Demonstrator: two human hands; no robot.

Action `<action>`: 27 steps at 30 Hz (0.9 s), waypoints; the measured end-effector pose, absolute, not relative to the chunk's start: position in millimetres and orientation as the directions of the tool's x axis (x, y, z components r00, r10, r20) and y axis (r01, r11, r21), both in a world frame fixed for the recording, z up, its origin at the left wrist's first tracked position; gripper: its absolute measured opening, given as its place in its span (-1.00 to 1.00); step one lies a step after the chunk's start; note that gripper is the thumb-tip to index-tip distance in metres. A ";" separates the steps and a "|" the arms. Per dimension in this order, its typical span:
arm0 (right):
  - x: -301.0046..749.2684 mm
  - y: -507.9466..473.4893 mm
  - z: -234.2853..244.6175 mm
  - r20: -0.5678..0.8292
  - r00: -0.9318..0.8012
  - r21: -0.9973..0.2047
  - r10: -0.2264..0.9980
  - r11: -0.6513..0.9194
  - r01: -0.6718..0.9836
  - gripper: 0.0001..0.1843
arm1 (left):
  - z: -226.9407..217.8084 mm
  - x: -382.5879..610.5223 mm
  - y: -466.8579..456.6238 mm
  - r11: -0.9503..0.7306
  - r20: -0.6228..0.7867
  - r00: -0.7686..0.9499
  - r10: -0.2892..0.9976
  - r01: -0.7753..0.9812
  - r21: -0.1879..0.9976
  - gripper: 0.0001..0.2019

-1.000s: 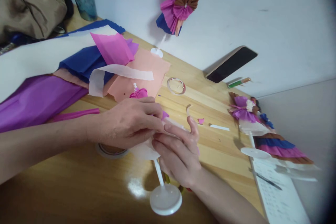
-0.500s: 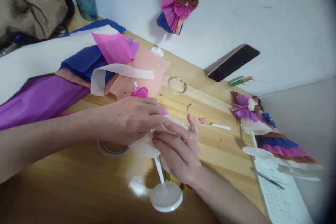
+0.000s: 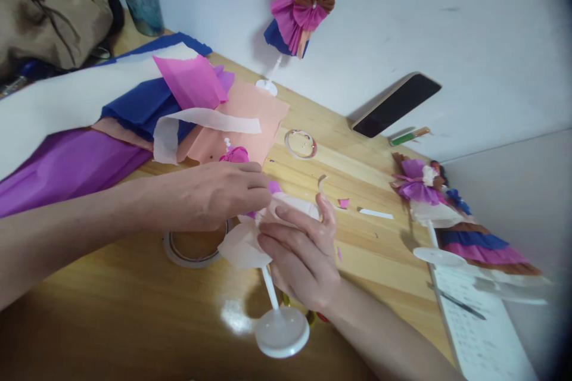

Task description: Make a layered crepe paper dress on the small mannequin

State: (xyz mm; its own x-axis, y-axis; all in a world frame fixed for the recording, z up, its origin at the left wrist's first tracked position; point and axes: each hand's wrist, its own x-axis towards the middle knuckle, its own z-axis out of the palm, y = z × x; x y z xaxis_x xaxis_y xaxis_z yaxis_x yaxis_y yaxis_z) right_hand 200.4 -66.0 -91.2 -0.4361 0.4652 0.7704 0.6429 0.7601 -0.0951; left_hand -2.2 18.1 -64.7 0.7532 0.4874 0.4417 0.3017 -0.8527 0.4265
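Note:
A figure of pale crepe paper (image 3: pixel 243 245) on a white stand with a round base (image 3: pixel 282 332) leans in front of me. My right hand (image 3: pixel 304 250) holds its paper from the right, thumb and fingers curled round it. Above it, my left hand (image 3: pixel 227 195) has its fingers bent and pressed together at the figure's upper part; what they pinch is hidden. Purple paper (image 3: pixel 274 187) shows beside those fingertips. A magenta piece with a white beaded tip (image 3: pixel 235 155) pokes out behind the left hand. Partly under the left wrist lies a roll of tape (image 3: pixel 192 262).
Crepe paper sheets (image 3: pixel 71 161) are heaped at left. A phone (image 3: pixel 397 104) leans on the wall, near a green stick (image 3: pixel 409 136). A clear tape ring (image 3: pixel 301 144) and scraps lie mid-table. Finished paper figures (image 3: pixel 420 181) stand at right by a notebook (image 3: pixel 482 333) and pen.
My left hand has drawn back slightly to the left, uncovering more purple and pale paper. The right hand stays on the figure. The whole view has shifted a little.

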 end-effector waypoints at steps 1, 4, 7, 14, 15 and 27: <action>200.5 -66.3 -91.3 0.769 -0.435 -0.097 0.468 0.758 0.645 -0.75 | -64.8 -1.6 18.3 -0.849 0.441 0.752 0.489 0.294 0.440 -0.91; 200.8 -66.6 -90.9 0.766 -0.441 -0.088 0.468 0.756 0.648 -0.75 | -66.0 0.0 19.6 -0.832 0.436 0.755 0.491 0.256 0.492 -0.93; 200.1 -65.7 -89.6 0.774 -0.438 -0.087 0.457 0.762 0.642 -0.75 | -65.8 -0.3 24.3 -0.822 0.411 0.798 0.440 0.172 0.543 -0.88; 199.5 -63.0 -86.9 0.747 -0.517 -0.028 0.419 0.796 0.605 -0.80 | -53.4 -9.4 34.1 -0.733 0.384 0.780 0.494 0.137 0.666 -0.85; 200.1 -62.8 -86.6 0.750 -0.524 -0.015 0.404 0.802 0.597 -0.79 | -51.4 -11.9 33.4 -0.741 0.390 0.781 0.488 0.134 0.658 -0.85; 202.4 -60.8 -82.9 0.734 -0.487 -0.023 0.473 0.734 0.679 -0.85 | -70.6 2.2 6.9 -0.833 0.509 0.665 0.547 0.490 0.256 -0.89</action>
State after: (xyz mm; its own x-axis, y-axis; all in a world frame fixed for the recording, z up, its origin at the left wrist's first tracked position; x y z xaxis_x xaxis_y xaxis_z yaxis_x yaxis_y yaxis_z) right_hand 202.4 -60.8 -82.9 -0.4872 0.4732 0.7340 0.6788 0.7339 -0.0226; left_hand 2.2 6.9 -70.6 0.6649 0.5469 0.5086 0.4899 -0.8334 0.2557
